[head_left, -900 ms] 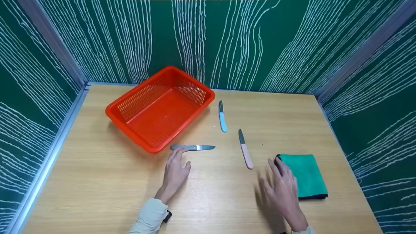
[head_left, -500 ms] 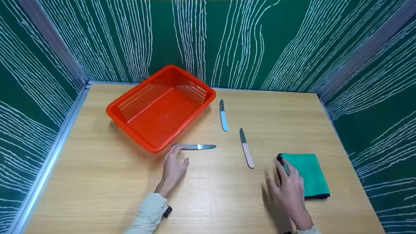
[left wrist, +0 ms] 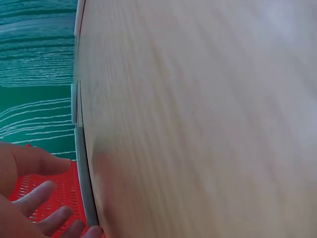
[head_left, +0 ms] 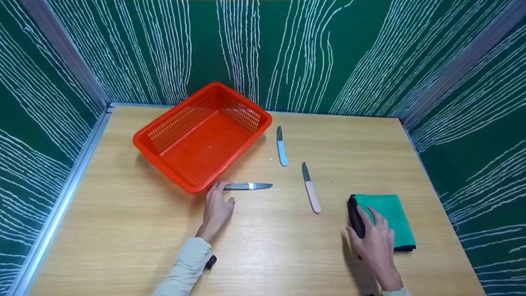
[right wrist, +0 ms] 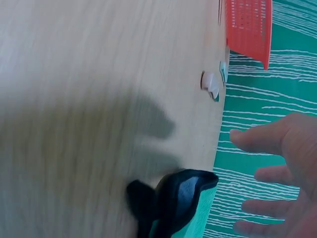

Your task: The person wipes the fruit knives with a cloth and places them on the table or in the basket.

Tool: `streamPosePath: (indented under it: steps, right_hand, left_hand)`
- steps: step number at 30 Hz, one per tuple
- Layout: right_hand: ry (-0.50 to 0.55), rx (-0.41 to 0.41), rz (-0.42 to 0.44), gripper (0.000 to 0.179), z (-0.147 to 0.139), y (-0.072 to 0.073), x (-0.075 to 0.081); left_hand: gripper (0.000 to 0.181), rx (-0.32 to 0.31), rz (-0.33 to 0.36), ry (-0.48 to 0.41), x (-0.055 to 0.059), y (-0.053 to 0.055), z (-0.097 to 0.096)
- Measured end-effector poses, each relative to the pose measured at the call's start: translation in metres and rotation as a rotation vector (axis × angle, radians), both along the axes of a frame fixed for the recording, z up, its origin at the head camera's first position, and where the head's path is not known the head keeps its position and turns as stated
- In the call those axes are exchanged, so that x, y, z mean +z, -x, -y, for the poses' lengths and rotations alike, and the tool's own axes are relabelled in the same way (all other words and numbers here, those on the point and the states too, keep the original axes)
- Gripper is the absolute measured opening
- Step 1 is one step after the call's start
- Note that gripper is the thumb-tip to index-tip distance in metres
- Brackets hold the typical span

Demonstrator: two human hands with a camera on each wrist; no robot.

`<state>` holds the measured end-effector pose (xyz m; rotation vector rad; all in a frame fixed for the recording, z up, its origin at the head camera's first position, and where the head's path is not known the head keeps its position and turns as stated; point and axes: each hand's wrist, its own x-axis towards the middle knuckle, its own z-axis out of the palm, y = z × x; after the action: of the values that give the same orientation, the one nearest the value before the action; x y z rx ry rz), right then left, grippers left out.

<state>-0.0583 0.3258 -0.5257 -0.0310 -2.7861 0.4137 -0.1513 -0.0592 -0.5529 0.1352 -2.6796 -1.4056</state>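
Note:
My left hand (head_left: 218, 211) reaches to the handle end of a grey-handled knife (head_left: 250, 186) that lies flat on the table, blade pointing right. In the left wrist view its thumb and fingers are spread apart, beside the knife's grey handle (left wrist: 86, 178). My right hand (head_left: 376, 242), fingers spread and slightly bent, hovers over the left part of a folded green cloth (head_left: 396, 218) with black edging. The right wrist view shows that hand above the cloth (right wrist: 198, 215), nothing between thumb and fingers.
A red plastic basket (head_left: 197, 144) with slotted sides stands at the back left, just behind the grey-handled knife. A blue-handled knife (head_left: 282, 152) and a pink-handled knife (head_left: 311, 193) lie between basket and cloth. Green walls with white wavy lines (head_left: 304, 61) enclose the table.
My right hand has moved right, farther over the green cloth. My left hand has shifted slightly left along the grey knife's handle. The knives, basket and cloth have stayed put.

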Motion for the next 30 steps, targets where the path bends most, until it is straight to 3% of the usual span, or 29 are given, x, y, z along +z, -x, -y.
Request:
streamPosePath:
  steps: [8,17,23,30]
  right_hand:
    - [-0.017,-0.061,0.126,0.066,-0.009,0.001,-0.003]
    - [-0.054,-0.089,0.181,0.071,-0.021,0.0,-0.01]
    - [-0.022,-0.134,0.347,0.072,-0.025,0.001,-0.012]
    - [0.0,-0.058,0.43,0.063,-0.033,0.005,-0.01]
  left_hand:
    - [0.039,-0.012,0.036,0.041,0.0,0.008,-0.001]
    - [0.045,-0.045,0.057,0.107,0.008,0.016,-0.005]
    - [0.044,-0.069,0.043,0.207,0.008,0.021,-0.008]
    - [0.034,-0.084,0.009,0.309,0.004,0.024,-0.009]
